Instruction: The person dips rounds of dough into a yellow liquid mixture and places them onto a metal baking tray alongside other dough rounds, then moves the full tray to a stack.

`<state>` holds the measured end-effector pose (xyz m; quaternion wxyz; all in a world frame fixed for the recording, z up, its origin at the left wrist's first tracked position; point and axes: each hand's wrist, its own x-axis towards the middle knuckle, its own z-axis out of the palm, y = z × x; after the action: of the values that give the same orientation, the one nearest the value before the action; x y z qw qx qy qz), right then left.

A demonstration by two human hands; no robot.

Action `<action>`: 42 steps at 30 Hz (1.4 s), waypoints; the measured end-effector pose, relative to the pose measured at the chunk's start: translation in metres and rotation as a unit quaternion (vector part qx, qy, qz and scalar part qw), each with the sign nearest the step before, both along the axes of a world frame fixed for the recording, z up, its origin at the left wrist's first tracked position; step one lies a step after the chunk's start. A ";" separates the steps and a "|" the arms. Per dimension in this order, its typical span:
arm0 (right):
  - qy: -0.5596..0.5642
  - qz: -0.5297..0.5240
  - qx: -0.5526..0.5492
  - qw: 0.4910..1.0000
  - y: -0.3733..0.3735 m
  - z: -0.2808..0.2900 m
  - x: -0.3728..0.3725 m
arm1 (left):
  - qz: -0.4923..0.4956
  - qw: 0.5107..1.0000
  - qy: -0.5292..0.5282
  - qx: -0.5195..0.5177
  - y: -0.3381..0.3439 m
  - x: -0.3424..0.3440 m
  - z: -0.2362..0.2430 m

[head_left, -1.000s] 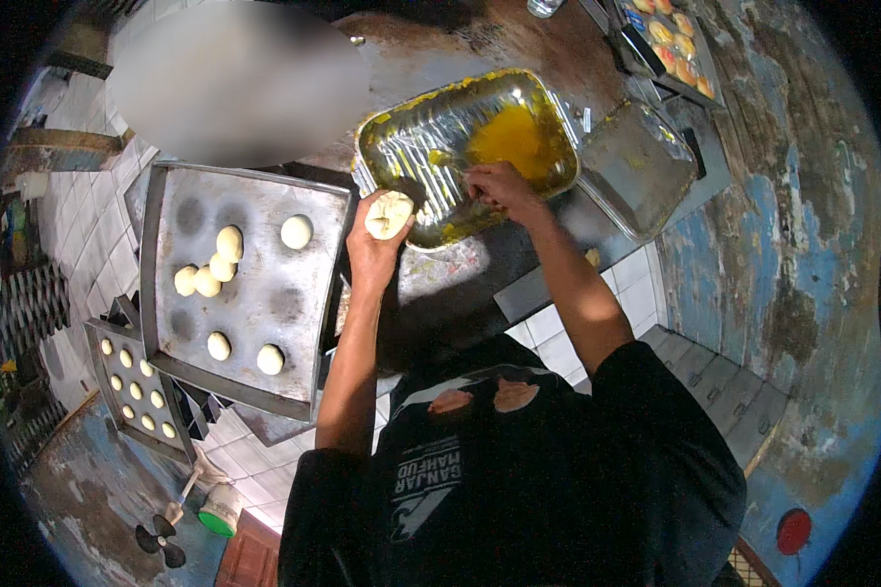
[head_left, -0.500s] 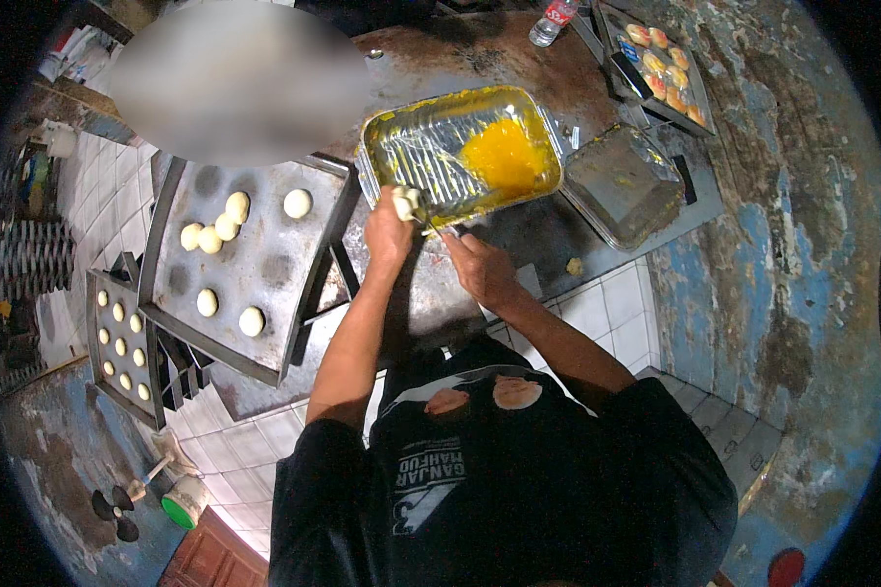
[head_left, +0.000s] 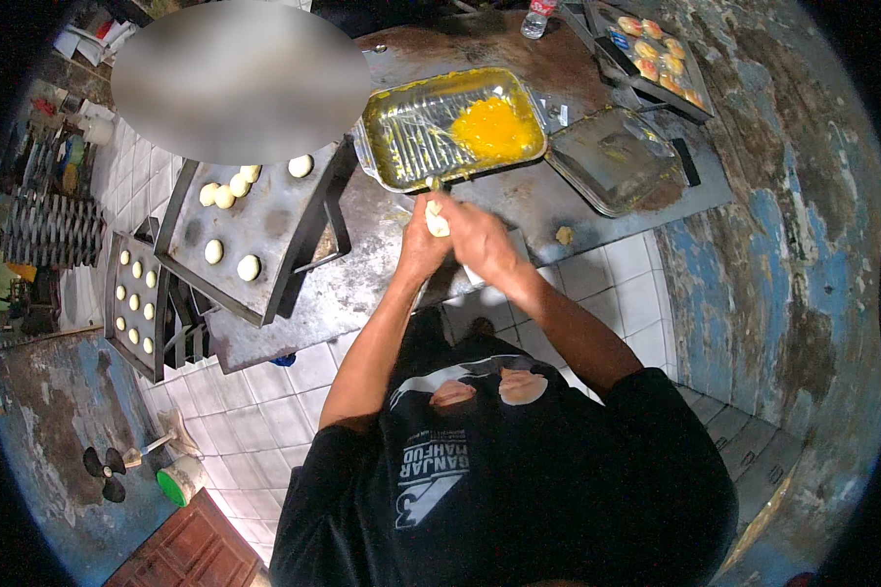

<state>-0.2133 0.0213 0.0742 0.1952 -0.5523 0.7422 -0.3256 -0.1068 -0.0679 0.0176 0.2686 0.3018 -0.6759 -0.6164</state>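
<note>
A small piece of pale dough (head_left: 437, 221) sits in my left hand (head_left: 424, 247), whose fingers are curled round it. My right hand (head_left: 482, 238) is closed and brought up against the left, slightly blurred. It grips a thin metal tool, mostly hidden now; half a second ago its shaft showed. Both hands are just in front of the near edge of a rectangular metal pan (head_left: 401, 176). Inside the pan, soft yellow filling (head_left: 499, 129) is heaped on the right, with smears across the ridged bottom.
To the left, a large dark tray (head_left: 279, 230) bears several dough balls; a smaller tray (head_left: 132, 303) with more stands lower. Right of the pan lies a greasy tin (head_left: 617, 166). Baked buns (head_left: 661, 54) on a tray and a bottle (head_left: 536, 20) are behind. A blurred patch hides the upper left.
My right hand has moved in from beside the pan's edge to meet my left hand at the dough. Both hands have drawn slightly away from the pan. The whole view has shifted a little.
</note>
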 end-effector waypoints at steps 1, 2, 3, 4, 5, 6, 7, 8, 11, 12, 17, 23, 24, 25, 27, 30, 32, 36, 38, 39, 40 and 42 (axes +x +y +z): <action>0.155 0.082 -0.036 0.984 0.015 0.005 0.006 | 0.005 0.999 0.023 0.024 0.007 0.002 0.000; 0.151 0.055 -0.156 0.975 0.025 0.002 0.007 | 0.007 0.998 0.048 0.047 0.013 -0.001 0.007; 0.074 -0.003 -0.171 0.983 0.037 0.001 0.002 | 0.010 0.995 0.073 0.070 0.020 -0.002 0.014; -0.004 -0.061 -0.184 0.981 0.049 0.001 -0.003 | -0.003 0.986 0.034 0.162 0.026 -0.003 0.022; -0.086 -0.115 -0.194 0.970 0.058 0.002 -0.004 | -0.018 0.981 0.036 0.190 0.035 -0.001 0.035; -0.116 -0.121 -0.181 0.969 0.064 0.003 -0.002 | -0.036 0.975 0.037 0.217 0.043 0.000 0.048; -0.146 -0.126 -0.167 0.967 0.068 0.004 0.000 | -0.055 0.967 0.037 0.244 0.051 -0.001 0.054; -0.176 -0.135 -0.154 0.963 0.073 0.003 0.004 | -0.041 0.967 0.052 0.244 0.061 -0.005 0.053; -0.134 -0.147 -0.163 0.966 0.086 -0.014 0.000 | 0.059 0.993 0.021 0.104 0.082 -0.007 0.052; -0.185 -0.155 -0.179 0.954 0.087 -0.025 -0.002 | 0.065 0.995 0.022 -0.071 0.086 -0.006 0.058; -0.594 -0.079 -0.172 0.782 0.110 -0.012 -0.015 | -0.045 0.998 0.015 -0.050 0.111 0.007 0.071; 0.061 0.142 -0.206 0.966 0.127 0.031 0.011 | -0.081 0.946 -0.179 -0.258 0.111 0.052 0.049; 0.009 0.130 -0.257 0.958 0.129 0.037 0.022 | -0.029 0.963 -0.120 -0.240 0.114 0.058 0.049; -0.119 0.093 -0.262 0.953 0.126 0.036 0.028 | -0.011 0.970 -0.151 -0.192 0.115 0.066 0.049; -0.358 0.014 -0.258 0.897 0.121 0.037 0.031 | 0.024 0.974 -0.204 -0.097 0.118 0.070 0.083; -0.431 0.101 -0.125 0.888 0.098 0.013 0.018 | 0.026 0.995 -0.098 -0.017 0.126 0.086 0.097; -0.472 0.205 -0.021 0.857 0.080 0.002 0.015 | 0.000 0.997 -0.075 0.018 0.125 0.099 0.098; -0.252 0.215 -0.043 0.942 0.058 0.042 0.052 | -0.028 0.994 -0.075 0.075 0.096 0.128 0.082; -0.231 0.102 -0.178 0.951 0.041 0.029 0.074 | 0.057 0.982 -0.077 0.165 0.076 0.136 0.081; -0.220 0.050 -0.240 0.944 0.032 0.021 0.085 | 0.105 0.968 -0.075 0.214 0.068 0.141 0.080; -0.072 0.098 -0.295 0.948 0.023 0.014 0.089 | 0.079 0.978 0.009 0.195 0.059 0.143 0.077; -0.074 0.163 -0.271 0.946 0.002 0.012 0.115 | 0.097 0.938 0.127 0.309 0.045 0.146 0.080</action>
<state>-0.0981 0.0235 0.0859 0.1431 -0.6722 0.5096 -0.5178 0.0392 -0.0227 0.0979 0.3041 0.3530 -0.3797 -0.7992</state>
